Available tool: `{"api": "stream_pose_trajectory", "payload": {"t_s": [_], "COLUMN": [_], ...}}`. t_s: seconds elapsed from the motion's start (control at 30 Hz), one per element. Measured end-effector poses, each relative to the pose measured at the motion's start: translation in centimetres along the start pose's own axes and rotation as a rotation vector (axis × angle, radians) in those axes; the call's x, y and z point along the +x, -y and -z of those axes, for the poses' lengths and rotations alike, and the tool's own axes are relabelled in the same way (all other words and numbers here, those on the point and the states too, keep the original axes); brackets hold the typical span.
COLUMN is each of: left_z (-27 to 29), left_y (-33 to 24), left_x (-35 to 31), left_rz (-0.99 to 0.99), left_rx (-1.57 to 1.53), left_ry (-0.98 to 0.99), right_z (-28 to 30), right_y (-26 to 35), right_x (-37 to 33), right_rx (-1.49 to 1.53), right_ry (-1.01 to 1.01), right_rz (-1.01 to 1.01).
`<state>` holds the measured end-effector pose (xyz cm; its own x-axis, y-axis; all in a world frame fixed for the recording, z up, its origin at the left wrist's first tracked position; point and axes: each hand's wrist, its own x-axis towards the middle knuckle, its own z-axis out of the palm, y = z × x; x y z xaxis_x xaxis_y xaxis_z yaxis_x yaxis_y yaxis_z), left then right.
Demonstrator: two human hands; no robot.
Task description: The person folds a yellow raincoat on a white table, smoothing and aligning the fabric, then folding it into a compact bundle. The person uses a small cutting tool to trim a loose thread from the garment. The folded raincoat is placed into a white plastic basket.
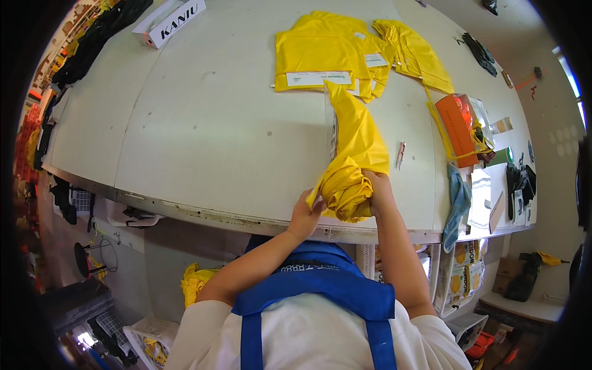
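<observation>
A bunched piece of shiny yellow fabric [364,139] lies over the table's front edge, straight in front of me. Its near end is gathered into a rolled wad of many folds, and its far end tapers toward the back. My left hand [306,216] pinches the wad's left edge. On the other side, my right hand [380,190] is closed around the folds, its fingertips partly hidden by the fabric. A strip of see-through plastic [329,123] runs along the left side of the yellow piece.
Flat folded yellow packs [314,52] with white labels lie at the back, beside another yellow bundle [413,52]. Rightward are a small red-and-white tool [401,155], an orange box [455,129] and a blue cloth [456,197] over the edge. A white box [169,24] stands back left.
</observation>
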<state>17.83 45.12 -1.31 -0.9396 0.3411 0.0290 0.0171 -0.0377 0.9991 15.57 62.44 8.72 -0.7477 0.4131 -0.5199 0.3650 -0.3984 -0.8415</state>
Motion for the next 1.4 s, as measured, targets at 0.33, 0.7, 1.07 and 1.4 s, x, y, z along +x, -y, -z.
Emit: {"api": "stream_pose_trajectory", "payload": {"t_s": [0.33, 0.7, 1.07, 1.4], "left_z": [3.8, 2.5, 3.5, 4.0], "left_y": [-2.4, -4.2, -6.8, -7.5], "left_x": [2.3, 1.3, 1.5, 1.9], "left_rz": [0.88, 0.525, -0.455, -0.33], "left_rx": [-0.735, -0.423, 0.601, 0.513], "left_ry": [0.407, 0.309, 0.022, 0.136], "right_z": [1.3, 1.4, 1.3, 0.7], "right_y": [-0.3, -0.4, -3.0, -2.8], "right_x": [0.0, -0.4, 0.9, 0.7], "right_rx": [-0.546, -0.383, -0.442, -0.625], "right_ry": [0.133, 0.092, 0.096, 0.057], "right_rz": [0.082, 0.001, 0.219, 0.254]}}
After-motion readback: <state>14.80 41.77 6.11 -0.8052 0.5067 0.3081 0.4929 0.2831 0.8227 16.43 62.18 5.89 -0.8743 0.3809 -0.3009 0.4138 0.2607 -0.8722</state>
